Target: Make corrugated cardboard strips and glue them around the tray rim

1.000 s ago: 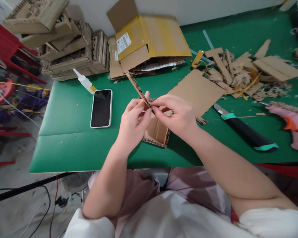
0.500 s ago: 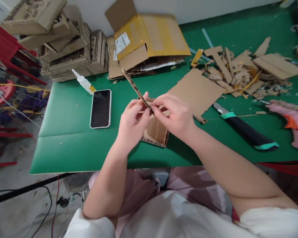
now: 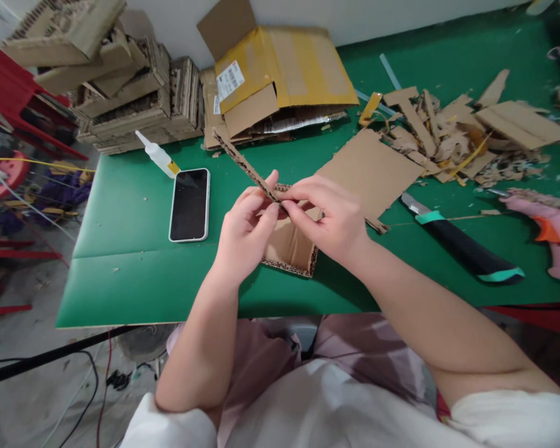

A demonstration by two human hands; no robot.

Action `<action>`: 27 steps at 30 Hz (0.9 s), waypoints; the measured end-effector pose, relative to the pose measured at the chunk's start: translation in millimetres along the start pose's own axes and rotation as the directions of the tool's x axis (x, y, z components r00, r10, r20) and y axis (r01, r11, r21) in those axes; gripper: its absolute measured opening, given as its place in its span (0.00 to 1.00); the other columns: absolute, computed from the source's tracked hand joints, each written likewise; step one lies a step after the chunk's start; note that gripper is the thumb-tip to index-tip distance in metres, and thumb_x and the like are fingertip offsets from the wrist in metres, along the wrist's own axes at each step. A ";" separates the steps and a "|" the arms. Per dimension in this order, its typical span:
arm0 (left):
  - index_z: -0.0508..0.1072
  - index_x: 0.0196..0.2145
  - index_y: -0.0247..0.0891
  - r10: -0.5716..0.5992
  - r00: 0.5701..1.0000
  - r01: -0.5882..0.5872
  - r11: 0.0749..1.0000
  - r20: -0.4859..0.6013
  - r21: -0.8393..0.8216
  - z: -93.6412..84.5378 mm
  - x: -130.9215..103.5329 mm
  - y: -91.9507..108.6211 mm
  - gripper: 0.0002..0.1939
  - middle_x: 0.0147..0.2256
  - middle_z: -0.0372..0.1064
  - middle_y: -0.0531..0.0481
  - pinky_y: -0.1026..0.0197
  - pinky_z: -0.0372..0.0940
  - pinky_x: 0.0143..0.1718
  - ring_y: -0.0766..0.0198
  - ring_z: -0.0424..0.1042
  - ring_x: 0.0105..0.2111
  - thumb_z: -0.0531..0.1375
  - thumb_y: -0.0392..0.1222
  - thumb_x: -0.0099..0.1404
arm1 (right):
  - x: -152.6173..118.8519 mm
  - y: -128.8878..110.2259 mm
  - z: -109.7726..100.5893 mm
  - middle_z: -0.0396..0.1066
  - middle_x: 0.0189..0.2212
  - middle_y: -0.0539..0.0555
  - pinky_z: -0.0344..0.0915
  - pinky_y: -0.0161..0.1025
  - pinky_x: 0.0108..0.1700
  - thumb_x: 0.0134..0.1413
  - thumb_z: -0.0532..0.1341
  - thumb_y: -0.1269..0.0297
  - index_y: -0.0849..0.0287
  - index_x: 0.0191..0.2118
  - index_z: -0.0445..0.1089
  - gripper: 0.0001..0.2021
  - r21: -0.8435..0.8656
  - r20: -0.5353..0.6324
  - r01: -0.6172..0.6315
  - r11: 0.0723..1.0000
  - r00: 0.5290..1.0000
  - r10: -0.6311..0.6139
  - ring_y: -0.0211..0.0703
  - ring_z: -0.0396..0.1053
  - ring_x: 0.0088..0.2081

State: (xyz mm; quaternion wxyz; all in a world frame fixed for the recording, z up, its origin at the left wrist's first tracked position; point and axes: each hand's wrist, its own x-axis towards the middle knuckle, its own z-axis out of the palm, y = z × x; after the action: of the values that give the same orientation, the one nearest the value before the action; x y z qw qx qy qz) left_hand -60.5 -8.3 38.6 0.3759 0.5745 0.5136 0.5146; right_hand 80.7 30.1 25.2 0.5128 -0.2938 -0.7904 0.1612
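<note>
A narrow cardboard strip slants up and to the left from between my fingers. My left hand is closed on it, thumb in front. At the strip's near end, my right hand pinches it between thumb and fingertips; the fingers partly hide that end. Below both hands lies a small shallow cardboard box, its corrugated edges showing and its far side partly covered by my hands. A flat cardboard sheet lies just beyond my right hand.
Left of my hands are a phone and a white glue bottle. On the right lie a black-handled knife, a pink glue gun and cardboard scraps. A yellow-taped carton and stacked cardboard pieces stand behind.
The strip's far end has swung left and a little lower, so it tilts more. My left hand has shifted slightly left; my right hand stays nearly where it was.
</note>
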 end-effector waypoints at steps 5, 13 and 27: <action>0.75 0.32 0.39 0.069 0.997 -0.067 0.995 -0.029 0.080 1.5 -0.4 -0.7 0.05 0.44 0.72 0.47 0.62 0.70 0.44 0.60 0.69 0.49 0.58 0.37 0.61 | -0.6 1.2 0.5 0.74 0.33 0.54 0.71 0.37 0.37 0.58 0.55 0.69 0.59 0.34 0.71 0.07 -0.054 0.007 0.014 0.998 1.000 -0.013 0.38 0.71 0.35; 0.74 0.33 0.39 0.103 0.994 -0.097 0.985 -0.036 0.141 4.3 -0.9 -2.9 0.07 0.46 0.72 0.47 0.65 0.70 0.42 0.62 0.69 0.49 0.56 0.34 0.60 | -3.2 2.2 2.8 0.74 0.32 0.53 0.70 0.37 0.36 0.57 0.55 0.70 0.57 0.34 0.69 0.06 -0.136 -0.016 0.068 0.988 0.997 -0.071 0.39 0.71 0.33; 0.75 0.35 0.38 -0.022 1.000 0.022 0.999 -0.022 0.028 5.0 -0.9 -1.8 0.07 0.45 0.72 0.47 0.65 0.71 0.41 0.59 0.70 0.49 0.58 0.36 0.60 | -1.9 0.6 2.4 0.70 0.28 0.52 0.69 0.35 0.33 0.56 0.54 0.70 0.58 0.30 0.67 0.06 -0.090 0.009 -0.046 0.995 0.999 0.047 0.37 0.68 0.30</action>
State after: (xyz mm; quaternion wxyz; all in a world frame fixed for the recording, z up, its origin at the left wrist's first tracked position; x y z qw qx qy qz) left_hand -55.9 -8.4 35.7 0.3678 0.5684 0.5311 0.5094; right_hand 79.3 29.5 22.5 0.4909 -0.3341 -0.7925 0.1390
